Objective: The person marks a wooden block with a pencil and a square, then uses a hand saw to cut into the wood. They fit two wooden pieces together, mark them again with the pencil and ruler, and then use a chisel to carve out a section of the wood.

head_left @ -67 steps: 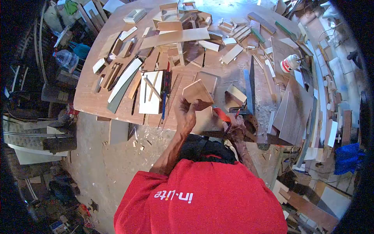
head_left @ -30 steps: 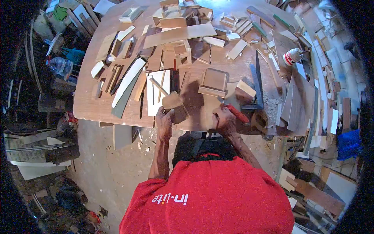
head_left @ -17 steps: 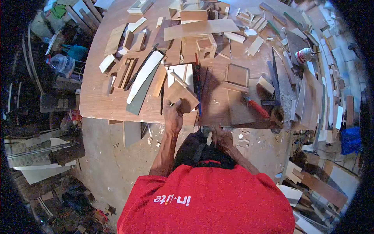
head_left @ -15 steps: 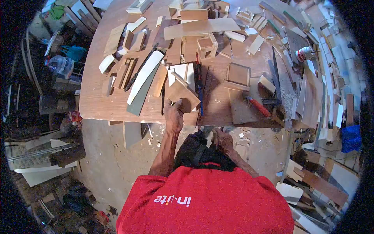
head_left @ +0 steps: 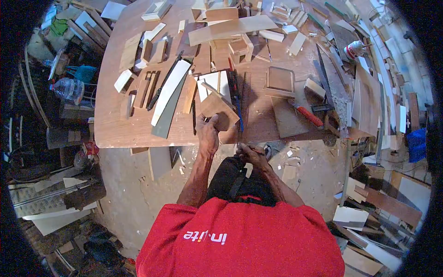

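Observation:
My left hand (head_left: 208, 131) grips the lower left corner of a square brown wooden board (head_left: 220, 113) near the table's front edge. A thin wooden strip (head_left: 213, 91) runs along that board's upper edge, above a white panel (head_left: 207, 82). My right hand (head_left: 252, 153) is closed just past the front edge, over my dark trousers; a thin dark piece shows at its fingers, too small to name. Left of the board lie a long white curved piece (head_left: 173, 90) and a grey-green one (head_left: 170, 115). Blue and red tools lie close to its right side.
On the wooden table (head_left: 115, 134) are a square framed piece (head_left: 280, 81), a red-handled tool (head_left: 308, 115), a clamp (head_left: 321, 108), a long curved board (head_left: 230, 28) and several small boxes. A white bottle (head_left: 355, 49) stands at the right. Offcuts litter the floor.
My right hand has moved up and left, closer to the table's front edge, and shows more fully. My left hand still holds the board. The whole view has shifted slightly.

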Available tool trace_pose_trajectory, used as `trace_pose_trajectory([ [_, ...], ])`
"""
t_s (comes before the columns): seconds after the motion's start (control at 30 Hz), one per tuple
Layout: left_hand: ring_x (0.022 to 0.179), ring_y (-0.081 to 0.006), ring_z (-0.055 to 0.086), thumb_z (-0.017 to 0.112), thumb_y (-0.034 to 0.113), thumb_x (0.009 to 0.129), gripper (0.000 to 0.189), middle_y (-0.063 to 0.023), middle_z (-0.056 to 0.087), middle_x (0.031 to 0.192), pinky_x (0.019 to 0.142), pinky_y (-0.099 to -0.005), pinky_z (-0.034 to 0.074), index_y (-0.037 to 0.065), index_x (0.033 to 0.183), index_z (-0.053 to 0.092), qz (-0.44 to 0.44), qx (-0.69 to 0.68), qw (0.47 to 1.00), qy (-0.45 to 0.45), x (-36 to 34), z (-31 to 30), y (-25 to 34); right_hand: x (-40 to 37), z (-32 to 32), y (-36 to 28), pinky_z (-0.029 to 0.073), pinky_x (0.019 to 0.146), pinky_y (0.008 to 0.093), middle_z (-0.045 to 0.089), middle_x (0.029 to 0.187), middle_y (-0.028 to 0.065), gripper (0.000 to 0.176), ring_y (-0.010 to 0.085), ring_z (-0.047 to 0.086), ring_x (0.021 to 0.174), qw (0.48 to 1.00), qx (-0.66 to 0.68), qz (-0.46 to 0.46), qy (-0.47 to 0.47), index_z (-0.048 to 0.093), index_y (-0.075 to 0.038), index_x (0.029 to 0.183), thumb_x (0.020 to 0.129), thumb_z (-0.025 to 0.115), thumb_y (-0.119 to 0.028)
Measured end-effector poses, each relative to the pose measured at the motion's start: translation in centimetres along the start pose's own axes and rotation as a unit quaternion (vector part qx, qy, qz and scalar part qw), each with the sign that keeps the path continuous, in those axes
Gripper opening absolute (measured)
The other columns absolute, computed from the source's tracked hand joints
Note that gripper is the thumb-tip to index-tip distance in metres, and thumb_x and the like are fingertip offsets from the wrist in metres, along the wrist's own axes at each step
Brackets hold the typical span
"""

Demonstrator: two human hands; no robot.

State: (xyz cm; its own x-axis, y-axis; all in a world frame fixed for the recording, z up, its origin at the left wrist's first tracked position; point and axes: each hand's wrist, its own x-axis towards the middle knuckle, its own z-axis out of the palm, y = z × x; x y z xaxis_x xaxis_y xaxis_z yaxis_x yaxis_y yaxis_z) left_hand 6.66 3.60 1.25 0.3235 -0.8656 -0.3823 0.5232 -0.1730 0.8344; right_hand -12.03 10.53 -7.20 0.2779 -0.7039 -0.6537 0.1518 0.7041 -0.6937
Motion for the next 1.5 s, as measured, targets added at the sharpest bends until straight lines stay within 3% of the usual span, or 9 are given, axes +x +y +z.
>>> trace_pose_trajectory([
  [0.23,0.09,-0.019,0.062,0.058,0.001,0.084,0.028,-0.0107,0.06,0.104,0.078,-0.0306,0.053,-0.001,0.111,0.051,0.006,0.044,0.999,-0.011,0.2,0.4,-0.8,-5.6,-3.4,-1.2,0.048,0.059,0.0254,0.066,0.08,0.0065,0.02,0.0108,0.059,0.067,0.968,-0.196,-0.119,0.104,0.064,0.002,0.094,0.093,0.057,-0.016],
  [0.37,0.089,-0.0177,0.062,0.056,0.002,0.084,0.029,-0.0104,0.061,0.103,0.078,-0.0294,0.052,-0.001,0.113,0.051,0.053,0.018,0.997,-0.056,0.2,3.0,-0.5,-9.6,-4.8,-2.3,0.052,0.07,0.0283,0.069,0.079,0.0101,0.021,0.0151,0.065,0.074,0.968,-0.163,-0.162,0.097,0.065,0.003,0.093,0.092,0.057,-0.017],
  [0.47,0.087,-0.0172,0.062,0.053,0.002,0.085,0.029,-0.0094,0.062,0.101,0.077,-0.0288,0.052,-0.002,0.114,0.053,0.021,0.073,0.993,-0.095,-0.2,5.0,0.2,-12.6,-4.3,-5.3,0.051,0.068,0.0283,0.068,0.077,0.0092,0.016,0.0149,0.064,0.072,0.969,-0.163,-0.151,0.103,0.065,0.002,0.091,0.09,0.059,-0.013],
  [0.57,0.087,-0.0166,0.063,0.051,0.001,0.085,0.028,-0.0089,0.062,0.1,0.076,-0.0269,0.052,-0.001,0.113,0.055,-0.004,-0.037,0.988,-0.148,-1.0,8.4,1.3,-13.2,-4.5,-7.8,0.048,0.06,0.0243,0.065,0.078,0.0058,0.015,0.0104,0.059,0.067,0.955,-0.216,-0.185,0.081,0.065,0.002,0.09,0.092,0.058,-0.011],
  [0.67,0.069,-0.0143,0.06,0.05,0.001,0.085,0.024,-0.0073,0.063,0.089,0.061,-0.0248,0.051,-0.001,0.108,0.056,-0.003,-0.019,0.991,-0.134,-1.3,10.6,1.9,-12.1,-5.7,-7.9,0.047,0.057,0.0248,0.065,0.075,0.0051,0.015,0.0097,0.06,0.066,0.959,-0.178,-0.21,0.074,0.066,0.001,0.089,0.092,0.059,-0.011],
  [0.73,0.061,-0.0059,0.052,0.053,-0.001,0.086,0.022,-0.003,0.062,0.082,0.049,-0.0198,0.038,0.001,0.107,0.058,0.003,-0.089,0.979,-0.181,-0.4,10.5,1.1,-12.7,-6.0,-9.4,0.048,0.058,0.0262,0.065,0.072,0.0055,0.014,0.0107,0.06,0.065,0.948,-0.215,-0.218,0.085,0.066,0.0,0.087,0.091,0.06,-0.012],
  [0.83,0.051,-0.0035,0.043,0.061,0.003,0.086,0.017,0.0011,0.058,0.072,0.043,-0.0205,0.028,0.003,0.104,0.06,0.019,-0.061,0.982,-0.178,-1.5,12.1,3.0,-13.0,-6.5,-10.8,0.048,0.058,0.0279,0.065,0.069,0.0059,0.013,0.0117,0.06,0.062,0.937,-0.241,-0.236,0.091,0.065,-0.002,0.085,0.089,0.06,-0.014],
  [1.03,0.047,-0.0043,0.043,0.07,0.008,0.084,0.02,0.002,0.057,0.066,0.042,-0.0215,0.029,0.004,0.101,0.061,0.069,-0.017,0.985,-0.155,-2.2,14.2,4.8,-13.0,-7.0,-13.1,0.049,0.056,0.0274,0.066,0.07,0.006,0.013,0.0116,0.061,0.061,0.935,-0.209,-0.276,0.083,0.063,-0.001,0.087,0.091,0.061,-0.013],
  [1.5,0.048,-0.004,0.044,0.068,0.006,0.085,0.019,0.0021,0.058,0.07,0.042,-0.0197,0.031,0.005,0.103,0.06,0.056,-0.07,0.986,-0.138,-2.0,17.2,4.4,-14.2,-8.5,-16.4,0.048,0.055,0.0257,0.064,0.069,0.0057,0.011,0.0099,0.06,0.06,0.905,-0.235,-0.342,0.098,0.062,0.0,0.087,0.092,0.061,-0.01],
])
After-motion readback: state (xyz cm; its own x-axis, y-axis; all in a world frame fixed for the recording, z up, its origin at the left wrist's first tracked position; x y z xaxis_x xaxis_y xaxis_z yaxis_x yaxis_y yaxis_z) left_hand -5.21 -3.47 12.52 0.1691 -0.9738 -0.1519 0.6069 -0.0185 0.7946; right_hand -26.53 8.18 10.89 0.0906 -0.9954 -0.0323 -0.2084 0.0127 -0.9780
